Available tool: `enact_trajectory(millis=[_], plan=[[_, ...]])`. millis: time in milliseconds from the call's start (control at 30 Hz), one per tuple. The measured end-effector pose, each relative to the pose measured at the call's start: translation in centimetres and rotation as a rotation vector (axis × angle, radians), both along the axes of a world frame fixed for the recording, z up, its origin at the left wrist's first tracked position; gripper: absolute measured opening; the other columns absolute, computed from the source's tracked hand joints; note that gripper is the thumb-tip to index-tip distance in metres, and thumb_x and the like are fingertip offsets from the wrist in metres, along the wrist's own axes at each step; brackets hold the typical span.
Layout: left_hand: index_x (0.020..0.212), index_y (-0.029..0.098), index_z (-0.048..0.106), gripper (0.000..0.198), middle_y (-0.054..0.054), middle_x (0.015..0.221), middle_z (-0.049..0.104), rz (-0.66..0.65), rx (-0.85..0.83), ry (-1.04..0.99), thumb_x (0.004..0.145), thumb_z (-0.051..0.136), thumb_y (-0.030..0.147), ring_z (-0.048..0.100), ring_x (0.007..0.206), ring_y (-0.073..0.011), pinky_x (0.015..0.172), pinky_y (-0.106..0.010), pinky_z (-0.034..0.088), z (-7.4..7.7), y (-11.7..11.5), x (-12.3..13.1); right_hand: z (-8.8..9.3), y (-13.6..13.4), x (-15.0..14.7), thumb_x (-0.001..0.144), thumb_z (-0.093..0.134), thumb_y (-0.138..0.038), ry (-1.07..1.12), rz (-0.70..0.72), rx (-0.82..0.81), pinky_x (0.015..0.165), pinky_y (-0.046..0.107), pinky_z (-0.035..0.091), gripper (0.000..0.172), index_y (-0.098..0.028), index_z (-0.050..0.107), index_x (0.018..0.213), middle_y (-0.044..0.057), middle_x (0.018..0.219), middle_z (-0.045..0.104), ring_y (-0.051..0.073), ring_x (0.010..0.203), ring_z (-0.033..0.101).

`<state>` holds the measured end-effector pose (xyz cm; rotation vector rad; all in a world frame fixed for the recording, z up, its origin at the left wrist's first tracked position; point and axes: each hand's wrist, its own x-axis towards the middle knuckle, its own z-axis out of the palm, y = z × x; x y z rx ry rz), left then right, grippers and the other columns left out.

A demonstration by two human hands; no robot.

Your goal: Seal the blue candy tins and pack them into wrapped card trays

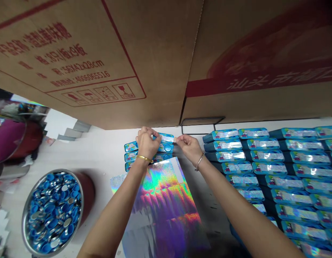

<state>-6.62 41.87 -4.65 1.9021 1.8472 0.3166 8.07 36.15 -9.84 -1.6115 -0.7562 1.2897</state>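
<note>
My left hand [147, 142] is closed over a small blue tin [168, 138], its fingers curled on the tin's left part. A pale, shiny strip shows along that tin's upper face. Just off the tin's right end, my right hand [189, 146] is pinched, thumb against forefinger; a tiny pale bit shows at the fingertips, too small to name. More blue tins [130, 156] lie in short rows beneath and beside my left hand. Below them, partly under my left forearm, spreads a rainbow-shiny sticker sheet [166, 200] with a pale strip along its upper right edge.
Many blue tins [268, 156] with shiny strips stand in rows at the right. A metal-rimmed red tub [86, 193] of small blue-and-silver caps [51, 211] stands at left. Large cardboard boxes [155, 64] wall off the back, with a black wire frame [203, 119] at their foot.
</note>
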Motion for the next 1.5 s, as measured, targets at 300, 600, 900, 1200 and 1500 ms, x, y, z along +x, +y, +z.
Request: enact_trajectory(millis=[300,600,900,1200,1500], plan=[[0.096,0.029,0.067,0.018,-0.001,0.107,0.066,-0.242,-0.170,0.113,0.080,0.062,0.036,0.050,0.110,-0.0289,0.092,-0.046,0.031,0.2,1.4,-1.0,-0.4,-3.5,-1.5,0.086,0.051,-0.045,-0.120,-0.045,0.259,0.071,0.032,0.046,0.036,-0.022,0.069,0.107,0.002,0.078,0.058,0.017,0.075,0.055],[0.101,0.029,0.070,0.023,-0.002,0.112,0.068,-0.272,-0.053,0.104,0.088,0.050,0.029,0.049,0.107,-0.0262,0.090,-0.043,0.030,0.6,-0.2,-1.8,1.4,-5.0,0.2,0.086,0.050,-0.054,-0.215,0.138,0.244,0.070,0.031,0.045,0.044,-0.020,0.067,0.107,0.004,0.084,0.060,0.017,0.074,0.053],[0.109,0.023,0.063,0.025,-0.007,0.095,0.066,-0.596,0.069,0.030,0.093,0.044,0.025,0.055,0.091,-0.0224,0.077,-0.036,0.036,3.0,-7.9,-2.5,3.7,-7.7,-0.4,0.080,0.056,-0.051,0.012,0.211,0.129,0.053,0.026,0.033,0.034,-0.021,0.056,0.066,-0.003,0.058,0.044,0.012,0.056,0.039],[0.092,0.021,0.065,0.018,-0.008,0.095,0.066,-0.623,0.240,0.263,0.091,0.047,0.017,0.055,0.081,-0.0219,0.069,-0.037,0.034,1.9,-11.3,-0.8,2.5,-8.6,-0.5,0.076,0.060,-0.052,0.081,0.151,0.036,0.049,0.025,0.030,0.035,-0.020,0.053,0.062,-0.005,0.053,0.041,0.011,0.052,0.036],[0.112,0.018,0.057,0.024,-0.011,0.110,0.061,-0.422,0.179,0.029,0.091,0.049,0.027,0.056,0.097,-0.0230,0.077,-0.036,0.041,2.7,-14.2,-2.0,2.7,-10.3,-0.3,0.079,0.058,-0.053,0.068,0.159,0.047,0.051,0.026,0.033,0.034,-0.021,0.054,0.067,-0.004,0.056,0.045,0.012,0.053,0.040]])
